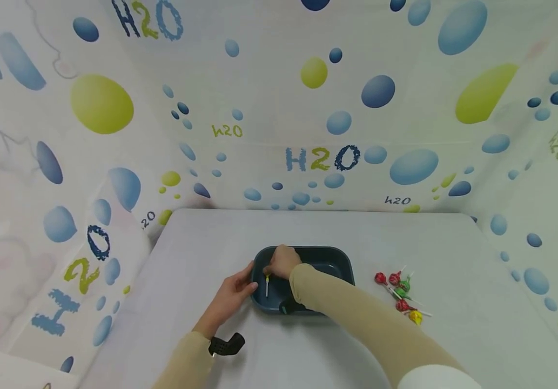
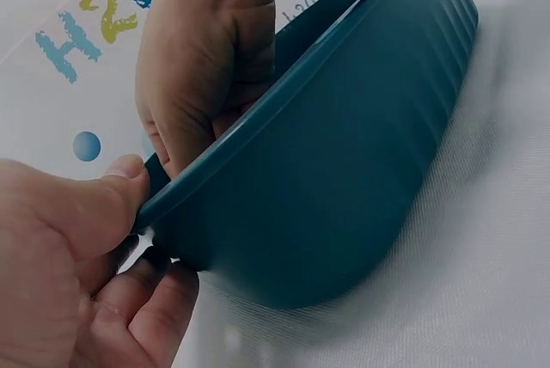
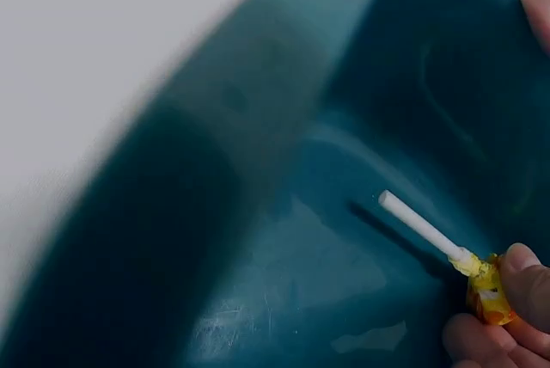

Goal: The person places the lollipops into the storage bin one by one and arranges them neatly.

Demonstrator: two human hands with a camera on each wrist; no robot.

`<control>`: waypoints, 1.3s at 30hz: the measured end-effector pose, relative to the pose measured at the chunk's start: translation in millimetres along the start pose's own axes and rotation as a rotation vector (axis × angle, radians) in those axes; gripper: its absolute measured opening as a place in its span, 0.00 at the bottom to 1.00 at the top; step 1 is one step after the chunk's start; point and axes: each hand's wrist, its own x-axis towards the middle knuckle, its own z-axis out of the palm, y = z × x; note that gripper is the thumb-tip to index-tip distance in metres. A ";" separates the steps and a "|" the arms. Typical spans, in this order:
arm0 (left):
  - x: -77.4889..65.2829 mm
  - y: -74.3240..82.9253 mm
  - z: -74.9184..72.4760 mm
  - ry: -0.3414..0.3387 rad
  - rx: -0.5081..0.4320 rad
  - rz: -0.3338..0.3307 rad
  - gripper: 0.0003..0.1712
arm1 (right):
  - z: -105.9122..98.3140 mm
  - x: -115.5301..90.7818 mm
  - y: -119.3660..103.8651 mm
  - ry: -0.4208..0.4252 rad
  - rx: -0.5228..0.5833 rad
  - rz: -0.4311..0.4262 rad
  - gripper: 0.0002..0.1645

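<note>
A dark teal plastic basin [image 1: 332, 265] stands on the white table. My left hand [image 1: 232, 294] grips its left rim, the thumb [image 2: 94, 209] over the edge and the fingers beneath, as the left wrist view shows. Reaching inside, my right hand [image 1: 284, 262] pinches the wrapped head of a yellow lollipop [image 3: 490, 295] near the left end of the basin. The white stick [image 3: 421, 226] points away from the fingers, with its shadow on the basin floor. In the left wrist view the right hand's fingertips are hidden behind the basin wall.
To the right of the basin lies a loose pile of red, green and yellow lollipops [image 1: 402, 292], sticks pointing various ways. A white cloth covers the table [image 1: 220, 232]. Behind it hangs a curtain [image 1: 259, 81] with blue and green spots.
</note>
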 end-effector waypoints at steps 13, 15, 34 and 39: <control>-7.4 -0.6 0.0 0.004 0.000 0.003 0.35 | 11.4 -1.1 -1.7 0.038 -0.069 -0.019 0.18; -7.6 -0.3 -0.3 0.004 -0.001 -0.001 0.35 | 12.6 -1.1 -0.8 0.049 -0.070 -0.024 0.15; -11.0 -2.3 -5.5 -0.002 0.012 0.002 0.35 | 13.3 -7.9 -11.5 0.069 -0.083 -0.010 0.25; -12.6 -2.2 -6.4 -0.002 0.013 -0.001 0.35 | 13.4 -7.9 -13.2 0.046 -0.070 0.021 0.30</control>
